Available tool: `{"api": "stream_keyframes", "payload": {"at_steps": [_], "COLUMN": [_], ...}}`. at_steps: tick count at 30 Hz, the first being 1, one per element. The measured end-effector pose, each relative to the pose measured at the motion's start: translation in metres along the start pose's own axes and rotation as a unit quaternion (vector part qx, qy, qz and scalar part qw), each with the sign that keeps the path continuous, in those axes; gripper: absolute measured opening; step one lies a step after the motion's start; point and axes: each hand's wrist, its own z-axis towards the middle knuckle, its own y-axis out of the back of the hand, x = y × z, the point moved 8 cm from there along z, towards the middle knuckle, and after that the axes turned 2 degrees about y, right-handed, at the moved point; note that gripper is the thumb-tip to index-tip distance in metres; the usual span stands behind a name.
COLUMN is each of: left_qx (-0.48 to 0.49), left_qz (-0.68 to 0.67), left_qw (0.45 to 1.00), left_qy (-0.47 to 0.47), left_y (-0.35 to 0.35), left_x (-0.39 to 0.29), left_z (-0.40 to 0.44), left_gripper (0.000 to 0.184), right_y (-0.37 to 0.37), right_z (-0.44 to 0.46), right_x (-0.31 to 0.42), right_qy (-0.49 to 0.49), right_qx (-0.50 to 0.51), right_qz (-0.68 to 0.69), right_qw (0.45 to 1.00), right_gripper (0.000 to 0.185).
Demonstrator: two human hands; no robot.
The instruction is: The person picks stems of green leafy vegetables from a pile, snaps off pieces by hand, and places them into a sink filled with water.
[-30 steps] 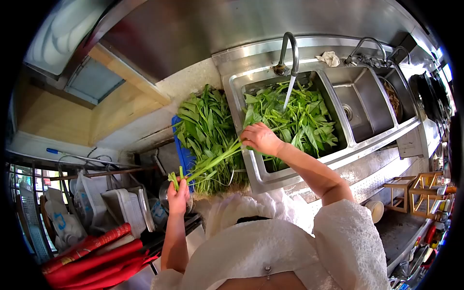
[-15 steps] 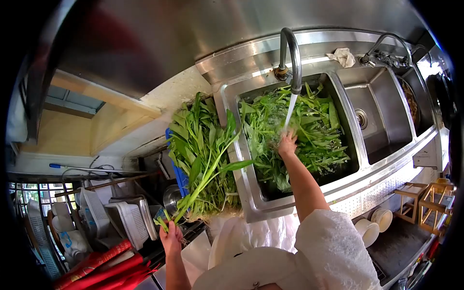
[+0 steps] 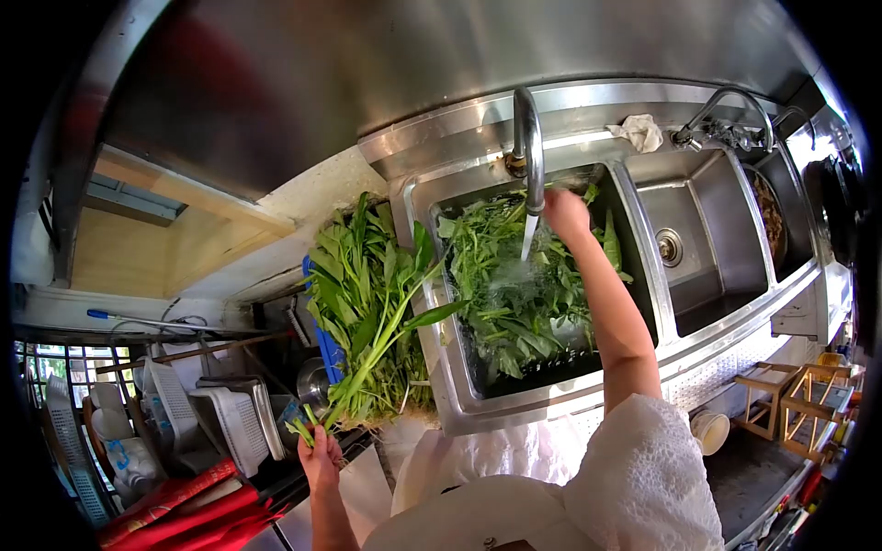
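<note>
My left hand (image 3: 320,456) is closed around the cut ends of some leafy green stems (image 3: 390,344), whose leaves stretch up to the sink's left rim. Beside them a thick heap of the same long-leaved greens (image 3: 354,266) lies in a blue crate (image 3: 324,335), roots toward me. Just right of the tap (image 3: 530,138), my right hand (image 3: 566,213) is over the far part of the left sink basin (image 3: 439,342); its fingers are blurred and partly out of sight. Water runs from the spout onto loose greens (image 3: 501,312) floating in the filled basin.
A second basin (image 3: 726,266) with a drain adjoins on the right, with another tap (image 3: 735,96) behind. A white cloth (image 3: 640,134) lies on the back ledge. White plastic baskets (image 3: 230,427) and red bags (image 3: 197,510) stand at lower left; wooden stools (image 3: 767,390) are at right.
My right hand has moved from under the water stream to the far right, beside the spout. The floating greens have shifted toward the near left. My left hand keeps its hold on the stems.
</note>
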Motion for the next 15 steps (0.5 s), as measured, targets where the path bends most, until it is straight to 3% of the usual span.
{"api": "stream_keyframes", "payload": {"at_steps": [1,2,5,8,9,11,12,14,15], "left_qx": [-0.008,-0.006,0.009,-0.005,-0.001,-0.010,-0.012,0.009,0.008], "left_qz": [0.000,-0.001,-0.003,-0.012,-0.008,-0.006,-0.004,-0.005,-0.004], "left_qw": [1.000,1.000,1.000,1.000,1.000,1.000,1.000,1.000,1.000], "left_qy": [0.000,0.001,-0.004,0.000,0.003,-0.004,-0.001,-0.002,0.000], "left_y": [0.000,-0.001,-0.009,-0.017,-0.018,-0.018,-0.018,-0.024,-0.026], "left_x": [0.001,0.002,0.001,0.000,0.000,0.001,0.002,0.001,0.002], "left_z": [0.000,0.001,0.001,-0.004,-0.004,-0.005,-0.005,-0.006,-0.006], "left_gripper": [0.012,0.012,0.011,0.011,0.011,0.010,0.010,0.010,0.010], "right_y": [0.031,0.054,0.039,0.030,0.032,0.039,0.035,-0.002,0.005], "right_z": [0.002,0.000,0.006,0.008,0.008,0.013,0.021,0.054,0.057], "right_x": [0.013,0.032,0.061,0.065,0.069,0.052,0.025,-0.012,-0.014], "right_qy": [-0.009,0.065,0.119,0.165,0.196,0.154,0.043,0.025,0.043], "right_qx": [-0.085,-0.166,-0.086,-0.120,-0.180,-0.178,-0.195,-0.205,-0.222], "right_qz": [0.004,0.054,-0.041,-0.107,-0.158,-0.026,0.177,0.339,0.313], "right_qw": [0.996,0.983,0.988,0.973,0.951,0.971,0.964,0.918,0.922], "right_gripper": [0.023,0.028,0.025,0.025,0.013,0.012,0.013,0.018,0.019]}}
